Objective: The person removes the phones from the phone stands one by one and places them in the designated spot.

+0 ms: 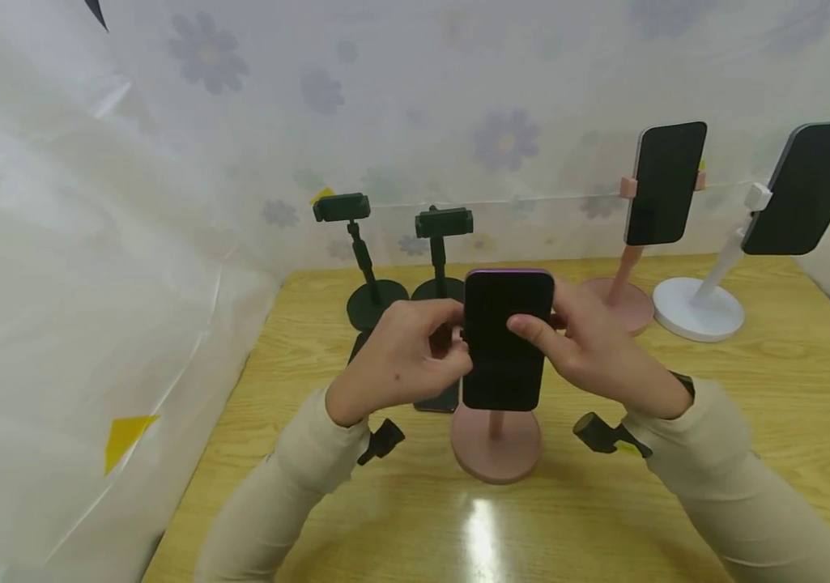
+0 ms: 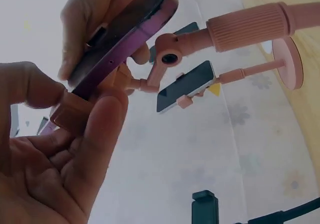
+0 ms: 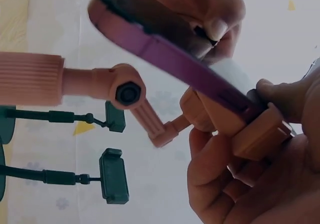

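A smartphone (image 1: 502, 364) with a dark screen and purple frame stands upright in the clamp (image 3: 262, 136) of a pink phone stand (image 1: 495, 453). My left hand (image 1: 407, 356) pinches the clamp's left end between thumb and fingers, as the left wrist view shows the clamp end (image 2: 74, 113) there. On the other side, my right hand (image 1: 597, 348) grips the phone, its thumb on the screen and its fingers curled behind at the clamp. The stand's jointed arm (image 3: 127, 92) runs behind the phone. In the head view the phone hides most of the clamp.
Two dark green phone stands (image 1: 367, 304) are at the back left. At the back right, a pink stand (image 1: 622, 304) and a white stand (image 1: 699, 312) each hold a phone. Another phone (image 1: 436, 401) lies flat on the wooden table (image 1: 385, 518), partly hidden behind the held one.
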Available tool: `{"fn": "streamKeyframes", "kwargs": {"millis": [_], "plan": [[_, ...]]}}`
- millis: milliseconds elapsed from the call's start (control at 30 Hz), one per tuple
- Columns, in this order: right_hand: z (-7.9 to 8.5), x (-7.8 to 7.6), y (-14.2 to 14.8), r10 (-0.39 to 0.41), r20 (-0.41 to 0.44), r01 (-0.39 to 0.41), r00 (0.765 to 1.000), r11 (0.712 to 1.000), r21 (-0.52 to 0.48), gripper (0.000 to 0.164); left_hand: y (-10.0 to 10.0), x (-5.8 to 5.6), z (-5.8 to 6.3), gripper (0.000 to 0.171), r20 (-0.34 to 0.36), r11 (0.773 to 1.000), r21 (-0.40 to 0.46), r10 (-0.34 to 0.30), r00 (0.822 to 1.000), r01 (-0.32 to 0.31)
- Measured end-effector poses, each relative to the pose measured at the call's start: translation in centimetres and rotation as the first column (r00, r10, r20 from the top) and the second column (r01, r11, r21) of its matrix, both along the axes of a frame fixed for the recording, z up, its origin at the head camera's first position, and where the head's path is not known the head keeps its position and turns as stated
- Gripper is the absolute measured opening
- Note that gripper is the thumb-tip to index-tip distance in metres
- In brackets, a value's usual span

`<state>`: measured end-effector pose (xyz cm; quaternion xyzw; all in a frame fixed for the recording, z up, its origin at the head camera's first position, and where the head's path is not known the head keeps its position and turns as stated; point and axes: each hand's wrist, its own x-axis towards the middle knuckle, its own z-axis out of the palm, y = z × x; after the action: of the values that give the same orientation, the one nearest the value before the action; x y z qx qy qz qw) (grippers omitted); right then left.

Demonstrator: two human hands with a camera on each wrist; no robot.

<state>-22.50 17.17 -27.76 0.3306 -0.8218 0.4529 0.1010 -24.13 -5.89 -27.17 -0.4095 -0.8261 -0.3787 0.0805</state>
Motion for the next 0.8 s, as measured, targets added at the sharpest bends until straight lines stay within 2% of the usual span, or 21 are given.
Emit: {"fn": "streamKeyframes", "kwargs": {"millis": [167, 333, 567, 800], "plan": [[0.0, -0.3, 0.1, 0.038, 0.01, -0.038, 0.999, 0.999, -0.014, 0.035, -0.7, -1.3, -0.8, 0.011, 0.115, 0.988, 0.081, -0.14, 0.983, 0.131], [-0.2, -0.4, 0.3, 0.056, 0.004, -0.055, 0.998, 0.998, -0.03, 0.033, -0.9, -2.4, -1.7, 0.008, 0.127, 0.963, 0.137, -0.248, 0.96, 0.23], [-0.4, -0.7, 0.6, 0.094, 0.017, -0.093, 0.995, 0.995, -0.016, 0.032, -0.9, -2.7, -2.6, 0.006, 0.158, 0.939, 0.204, -0.312, 0.937, 0.278], [-0.5, -0.9, 0.8, 0.17, 0.043, -0.166, 0.985, 0.983, -0.076, 0.031, -1.0, -3.0, -2.7, 0.005, 0.181, 0.924, 0.233, -0.349, 0.92, 0.305]]}}
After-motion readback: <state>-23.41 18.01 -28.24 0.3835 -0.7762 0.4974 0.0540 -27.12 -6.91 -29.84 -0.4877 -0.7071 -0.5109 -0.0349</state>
